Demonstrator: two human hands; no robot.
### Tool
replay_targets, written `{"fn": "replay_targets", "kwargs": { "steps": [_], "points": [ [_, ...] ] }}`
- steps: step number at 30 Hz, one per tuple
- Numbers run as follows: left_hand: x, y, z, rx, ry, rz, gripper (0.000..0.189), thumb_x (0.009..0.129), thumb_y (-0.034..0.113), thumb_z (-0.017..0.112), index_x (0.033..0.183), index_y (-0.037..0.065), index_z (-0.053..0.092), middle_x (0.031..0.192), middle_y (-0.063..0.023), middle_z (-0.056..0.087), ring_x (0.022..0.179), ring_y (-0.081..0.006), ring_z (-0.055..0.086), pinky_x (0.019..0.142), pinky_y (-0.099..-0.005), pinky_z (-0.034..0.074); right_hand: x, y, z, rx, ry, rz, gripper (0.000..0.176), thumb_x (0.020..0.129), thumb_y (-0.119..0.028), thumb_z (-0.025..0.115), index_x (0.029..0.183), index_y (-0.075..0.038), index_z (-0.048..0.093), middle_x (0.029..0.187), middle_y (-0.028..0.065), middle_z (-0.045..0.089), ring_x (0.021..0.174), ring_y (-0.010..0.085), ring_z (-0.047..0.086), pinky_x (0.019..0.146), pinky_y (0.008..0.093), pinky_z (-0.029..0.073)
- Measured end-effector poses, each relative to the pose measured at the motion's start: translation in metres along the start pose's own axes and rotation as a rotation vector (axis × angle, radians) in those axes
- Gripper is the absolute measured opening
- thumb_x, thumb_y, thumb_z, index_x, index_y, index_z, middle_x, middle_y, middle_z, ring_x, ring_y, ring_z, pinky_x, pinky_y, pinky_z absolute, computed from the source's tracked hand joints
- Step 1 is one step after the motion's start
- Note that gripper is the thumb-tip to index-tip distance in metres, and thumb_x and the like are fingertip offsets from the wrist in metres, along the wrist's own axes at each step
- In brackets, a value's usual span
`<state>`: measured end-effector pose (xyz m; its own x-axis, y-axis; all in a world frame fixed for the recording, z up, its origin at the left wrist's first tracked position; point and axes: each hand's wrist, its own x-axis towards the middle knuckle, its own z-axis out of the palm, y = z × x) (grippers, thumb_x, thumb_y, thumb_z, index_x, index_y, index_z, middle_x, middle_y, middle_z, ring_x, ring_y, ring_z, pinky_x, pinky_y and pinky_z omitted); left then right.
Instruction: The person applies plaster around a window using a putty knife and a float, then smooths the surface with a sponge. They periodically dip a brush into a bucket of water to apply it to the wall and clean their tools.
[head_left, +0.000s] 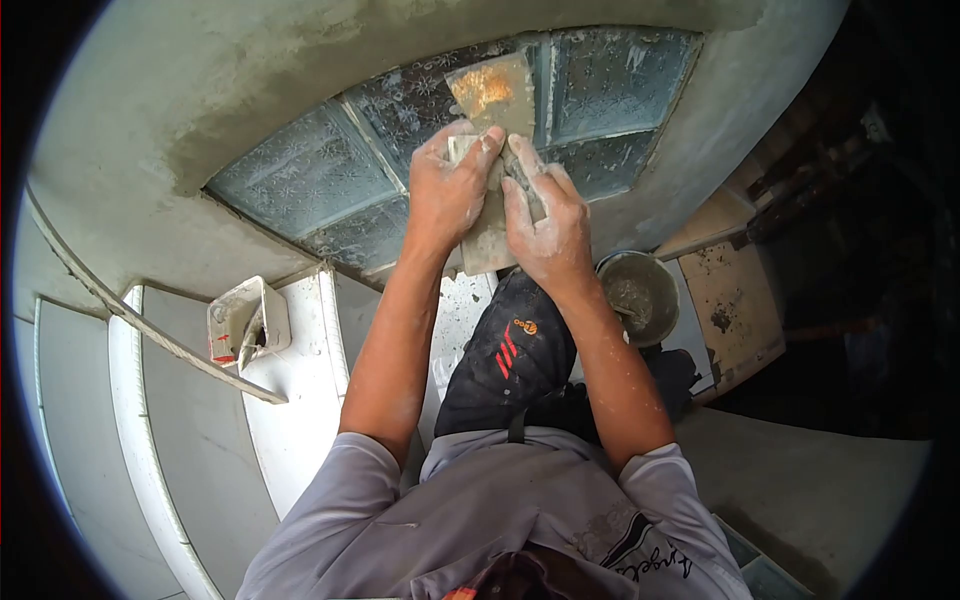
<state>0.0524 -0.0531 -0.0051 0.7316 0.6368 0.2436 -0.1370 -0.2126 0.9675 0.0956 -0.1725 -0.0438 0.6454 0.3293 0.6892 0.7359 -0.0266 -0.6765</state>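
Both hands are raised in front of a curved window of patterned glass panes [300, 175]. My left hand [452, 185] is closed on a flat, plaster-smeared trowel [487, 245], whose plate shows above and below the hands. My right hand [548, 215] touches the same piece from the right side, fingers bent around something grey whose outline is partly hidden. Above the fingertips a flat grey blade [495, 90] with an orange-yellow shine overlaps the glass. Whether the blade and the lower plate are one tool cannot be told. White dust coats the fingers.
A round bucket of grey mix [640, 300] stands right of my knee. A white rectangular container [249, 322] holding tools sits on a pale stair step [300, 360] at left. A curved strip [150, 325] crosses the stairs. A stained board [725, 300] lies at right.
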Motion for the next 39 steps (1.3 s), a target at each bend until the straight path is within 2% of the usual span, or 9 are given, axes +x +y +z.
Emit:
{"fn": "replay_targets", "kwargs": {
  "steps": [1,6,9,14,17,28,31,35,39],
  "points": [
    [0.001,-0.002,0.001,0.015,0.025,0.007,0.024,0.093,0.022,0.072,0.092,-0.002,0.069,0.078,-0.0008,0.066,0.069,-0.0067,0.054,0.062,-0.0255,0.046,-0.002,-0.002,0.000,-0.009,-0.014,0.025,0.043,0.090,-0.002,0.065,0.132,0.000,0.062,0.099,0.0208,0.067,0.089,0.0355,0.067,0.081,0.0385,0.052],
    [0.000,0.027,-0.006,-0.050,-0.048,-0.073,0.021,0.093,0.022,0.071,0.094,0.000,0.070,0.080,-0.0004,0.066,0.072,-0.0061,0.054,0.065,-0.0240,0.046,0.013,-0.023,-0.011,-0.034,-0.057,0.081,0.045,0.089,-0.003,0.065,0.133,-0.002,0.062,0.099,0.0217,0.066,0.087,0.0384,0.066,0.079,0.0419,0.052],
    [-0.007,0.010,-0.003,-0.024,0.065,-0.071,0.021,0.094,0.021,0.070,0.091,0.001,0.068,0.079,0.0007,0.066,0.069,-0.0053,0.054,0.061,-0.0242,0.045,0.001,-0.010,0.000,-0.054,-0.012,-0.045,0.043,0.090,-0.008,0.064,0.133,-0.004,0.062,0.090,0.0199,0.061,0.080,0.0400,0.065,0.071,0.0452,0.053],
    [-0.007,0.023,-0.013,-0.085,0.008,-0.090,0.020,0.094,0.021,0.070,0.088,0.002,0.068,0.078,0.0018,0.065,0.067,-0.0050,0.053,0.059,-0.0234,0.044,0.009,-0.025,-0.007,-0.057,-0.098,0.035,0.043,0.088,-0.003,0.065,0.131,0.000,0.062,0.097,0.0218,0.065,0.086,0.0389,0.066,0.078,0.0423,0.053],
    [-0.009,0.007,-0.011,-0.080,0.036,-0.082,0.020,0.094,0.021,0.071,0.088,0.002,0.068,0.076,0.0018,0.064,0.066,-0.0052,0.054,0.058,-0.0237,0.044,-0.002,-0.008,-0.001,-0.030,-0.050,-0.010,0.039,0.091,-0.010,0.063,0.130,-0.005,0.064,0.091,0.0201,0.062,0.079,0.0399,0.065,0.071,0.0456,0.053],
    [-0.009,0.029,-0.011,-0.076,0.007,-0.107,0.020,0.093,0.018,0.071,0.090,-0.001,0.069,0.078,-0.0006,0.066,0.069,-0.0067,0.055,0.062,-0.0246,0.045,0.004,-0.017,-0.009,0.010,-0.079,0.002,0.042,0.089,-0.007,0.065,0.130,-0.004,0.064,0.092,0.0212,0.064,0.084,0.0407,0.066,0.074,0.0451,0.053],
    [-0.012,0.010,0.000,-0.028,0.055,-0.043,0.021,0.094,0.020,0.070,0.089,-0.001,0.070,0.077,-0.0008,0.066,0.068,-0.0067,0.054,0.061,-0.0246,0.045,0.005,-0.009,-0.010,-0.014,-0.045,-0.012,0.041,0.089,-0.008,0.065,0.130,-0.004,0.064,0.092,0.0213,0.064,0.083,0.0408,0.065,0.075,0.0448,0.053],
    [-0.002,0.033,0.002,-0.042,-0.045,-0.140,0.020,0.094,0.019,0.070,0.088,-0.001,0.069,0.076,0.0001,0.065,0.064,-0.0059,0.053,0.057,-0.0246,0.044,0.006,-0.011,-0.018,-0.017,-0.053,0.036,0.041,0.089,-0.008,0.065,0.130,-0.002,0.063,0.095,0.0222,0.065,0.087,0.0408,0.066,0.077,0.0447,0.054],
    [-0.002,0.019,0.014,-0.029,-0.021,-0.051,0.021,0.094,0.020,0.070,0.085,0.001,0.068,0.074,0.0001,0.065,0.063,-0.0058,0.053,0.056,-0.0249,0.044,0.007,0.004,-0.020,-0.005,-0.006,0.004,0.041,0.089,-0.008,0.064,0.130,-0.002,0.063,0.097,0.0239,0.066,0.087,0.0418,0.067,0.078,0.0444,0.054]
  ]
}}
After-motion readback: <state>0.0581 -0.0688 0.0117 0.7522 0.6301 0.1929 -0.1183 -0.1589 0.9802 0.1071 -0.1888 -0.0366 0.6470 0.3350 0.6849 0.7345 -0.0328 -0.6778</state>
